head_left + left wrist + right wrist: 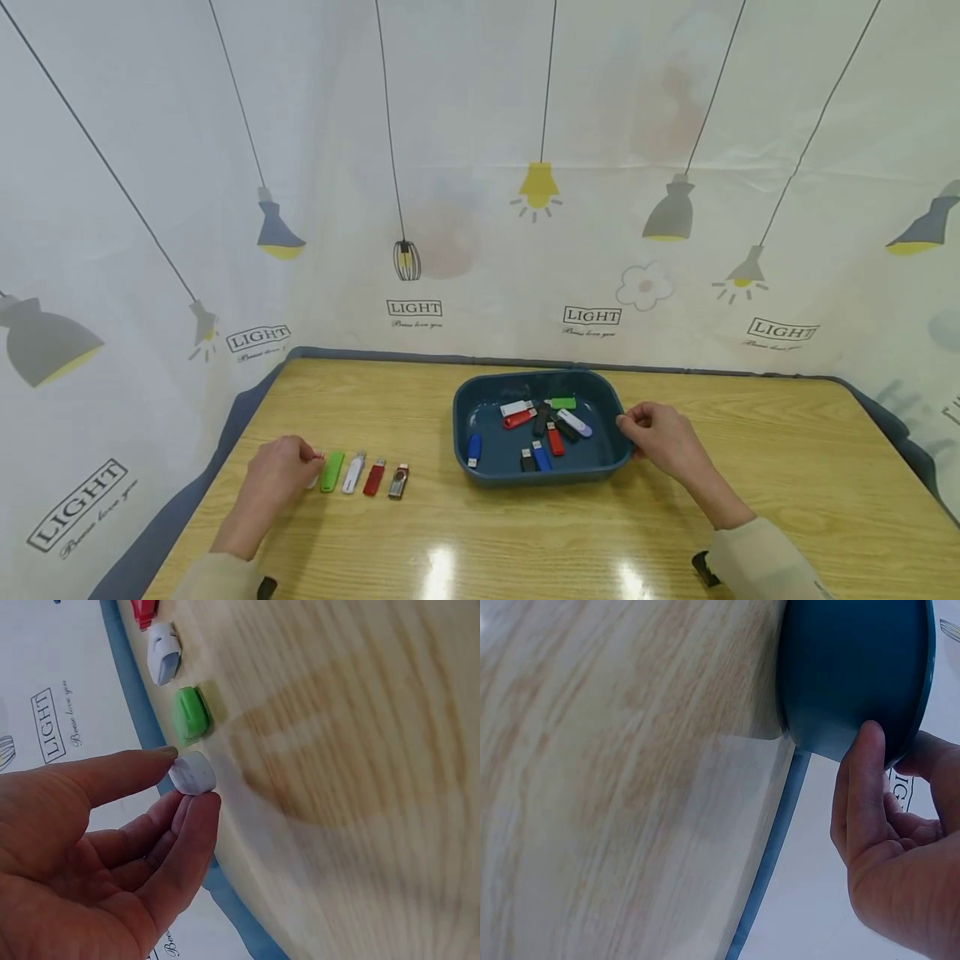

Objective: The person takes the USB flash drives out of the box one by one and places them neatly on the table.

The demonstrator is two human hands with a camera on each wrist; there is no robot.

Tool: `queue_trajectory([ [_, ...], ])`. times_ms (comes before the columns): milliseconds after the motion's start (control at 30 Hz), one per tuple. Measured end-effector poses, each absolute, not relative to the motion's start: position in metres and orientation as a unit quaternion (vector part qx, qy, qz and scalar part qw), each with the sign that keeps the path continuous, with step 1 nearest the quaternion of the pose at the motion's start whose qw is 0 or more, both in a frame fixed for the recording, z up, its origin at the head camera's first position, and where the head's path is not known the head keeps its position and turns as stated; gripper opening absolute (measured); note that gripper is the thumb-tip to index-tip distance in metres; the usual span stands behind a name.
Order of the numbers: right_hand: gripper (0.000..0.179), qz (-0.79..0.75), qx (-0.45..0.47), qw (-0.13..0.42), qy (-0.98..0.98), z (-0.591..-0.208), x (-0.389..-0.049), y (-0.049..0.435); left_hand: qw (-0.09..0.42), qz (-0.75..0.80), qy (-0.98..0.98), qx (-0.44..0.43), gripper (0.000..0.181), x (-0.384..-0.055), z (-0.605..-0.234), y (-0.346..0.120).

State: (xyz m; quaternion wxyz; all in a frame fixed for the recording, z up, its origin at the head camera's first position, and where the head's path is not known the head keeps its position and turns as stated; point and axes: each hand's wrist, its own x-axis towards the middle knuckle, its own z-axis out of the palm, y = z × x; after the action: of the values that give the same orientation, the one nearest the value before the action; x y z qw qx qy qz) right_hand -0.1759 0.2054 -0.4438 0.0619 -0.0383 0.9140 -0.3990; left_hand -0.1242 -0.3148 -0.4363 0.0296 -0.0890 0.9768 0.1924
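My left hand (276, 473) pinches a white USB stick (193, 774) between thumb and fingers at the left end of a row. Beside it in the row lie a green USB stick (332, 472), a white one (354, 473), a red one (374, 477) and a dark one with a silver swivel cover (399, 482). With thumb and fingers, my right hand (663, 437) grips the right rim of a dark blue plastic basin (543, 479). Inside the basin are several more USB sticks, among them a blue one (474, 450) and a red one (555, 439).
The wooden table (525, 533) has a dark blue edge against a hanging cloth (480, 125) printed with lamps, which rises behind it and at both sides. The basin stands near the table's far edge.
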Motion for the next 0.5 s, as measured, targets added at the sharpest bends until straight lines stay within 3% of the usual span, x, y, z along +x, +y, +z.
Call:
queue_trajectory([
  [500,0.027,-0.402,-0.040,0.063,0.913,-0.4449,-0.1768,0.2065,0.048,0.175,0.980,-0.079,0.020,-0.1242,-0.4427,-0.3154],
])
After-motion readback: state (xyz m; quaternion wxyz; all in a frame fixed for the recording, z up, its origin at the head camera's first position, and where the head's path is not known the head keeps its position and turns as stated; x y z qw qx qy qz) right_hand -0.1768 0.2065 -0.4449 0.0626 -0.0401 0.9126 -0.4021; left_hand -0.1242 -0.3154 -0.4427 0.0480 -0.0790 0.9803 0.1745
